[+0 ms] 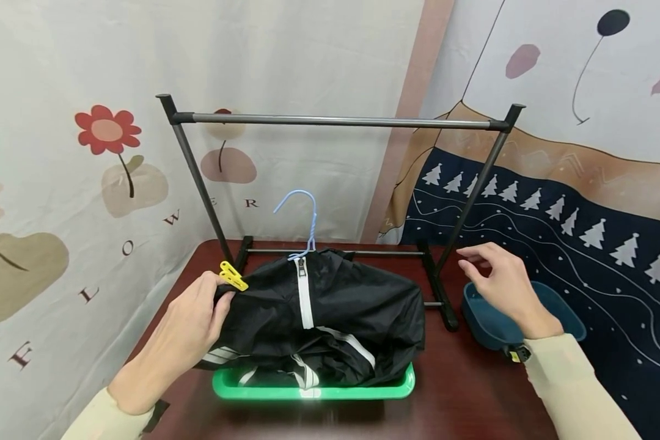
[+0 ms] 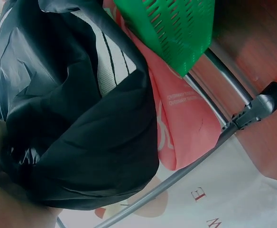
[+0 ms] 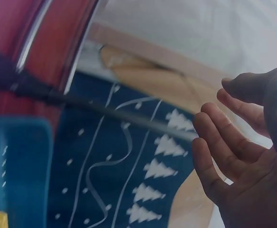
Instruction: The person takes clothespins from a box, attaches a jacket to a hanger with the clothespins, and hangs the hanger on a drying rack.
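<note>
My left hand pinches the shoulder of the one black jacket beside one yellow clip; the jacket hangs on a blue hanger over the green tray at the desk's near edge. My right hand hovers with fingers loose and empty above the blue bin, just right of the rack. Only the left wrist view shows red cloth under the jacket.

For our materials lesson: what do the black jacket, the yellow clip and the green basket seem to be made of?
Black jacket: thin synthetic, probably nylon; faint sheen, crinkled folds.
Yellow clip: likely plastic; bright, moulded.
Green basket: plastic; glossy rim, perforated wall in the left wrist view.
</note>
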`<state>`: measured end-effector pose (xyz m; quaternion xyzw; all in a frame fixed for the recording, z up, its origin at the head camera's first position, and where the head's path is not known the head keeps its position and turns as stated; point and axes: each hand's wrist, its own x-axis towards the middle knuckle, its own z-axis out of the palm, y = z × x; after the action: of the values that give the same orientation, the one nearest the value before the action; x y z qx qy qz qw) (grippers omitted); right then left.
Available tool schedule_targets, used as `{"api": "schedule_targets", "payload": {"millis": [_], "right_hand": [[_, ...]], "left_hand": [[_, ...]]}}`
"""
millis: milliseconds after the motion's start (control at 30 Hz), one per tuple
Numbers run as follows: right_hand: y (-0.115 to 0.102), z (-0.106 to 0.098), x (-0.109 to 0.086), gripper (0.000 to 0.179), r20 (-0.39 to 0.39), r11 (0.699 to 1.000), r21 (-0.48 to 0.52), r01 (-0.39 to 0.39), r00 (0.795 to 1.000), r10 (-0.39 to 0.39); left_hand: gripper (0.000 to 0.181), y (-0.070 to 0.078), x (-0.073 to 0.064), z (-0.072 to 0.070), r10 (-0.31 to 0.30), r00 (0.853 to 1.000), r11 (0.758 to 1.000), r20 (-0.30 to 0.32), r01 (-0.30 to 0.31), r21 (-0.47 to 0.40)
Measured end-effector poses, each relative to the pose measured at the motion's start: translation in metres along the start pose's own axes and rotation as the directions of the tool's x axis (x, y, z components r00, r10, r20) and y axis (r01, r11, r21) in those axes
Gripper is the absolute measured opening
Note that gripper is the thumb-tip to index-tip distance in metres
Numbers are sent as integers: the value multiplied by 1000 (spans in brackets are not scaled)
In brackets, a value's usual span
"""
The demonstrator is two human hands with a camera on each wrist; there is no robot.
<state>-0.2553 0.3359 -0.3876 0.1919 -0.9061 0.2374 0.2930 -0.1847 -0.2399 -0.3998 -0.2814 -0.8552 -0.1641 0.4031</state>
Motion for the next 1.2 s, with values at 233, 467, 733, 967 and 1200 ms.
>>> {"api": "schedule_targets", "payload": {"millis": [233, 467, 733, 967, 1200], "right_hand": [[33, -10, -9, 23, 43, 998, -42, -53, 998, 54], [50, -14, -16, 21, 66, 995, -68, -77, 995, 81], [68, -19, -19, 18, 127, 989, -96, -116, 984, 128], [89, -22, -22, 18, 228, 977, -123, -173, 954, 197], [110, -23, -24, 20, 331, 961, -168, -218, 906, 263]], "left_hand": [[18, -1, -2, -1, -17, 999, 1000, 30, 17, -3], [19, -1, -3, -1, -26, 999, 1000, 45, 27, -6], [26, 0, -3, -1, -42, 996, 999, 74, 43, -10], [25, -2, -4, -1, -19, 998, 1000, 59, 20, -22], [33, -3, -6, -1, -23, 999, 999, 48, 25, -31]]}}
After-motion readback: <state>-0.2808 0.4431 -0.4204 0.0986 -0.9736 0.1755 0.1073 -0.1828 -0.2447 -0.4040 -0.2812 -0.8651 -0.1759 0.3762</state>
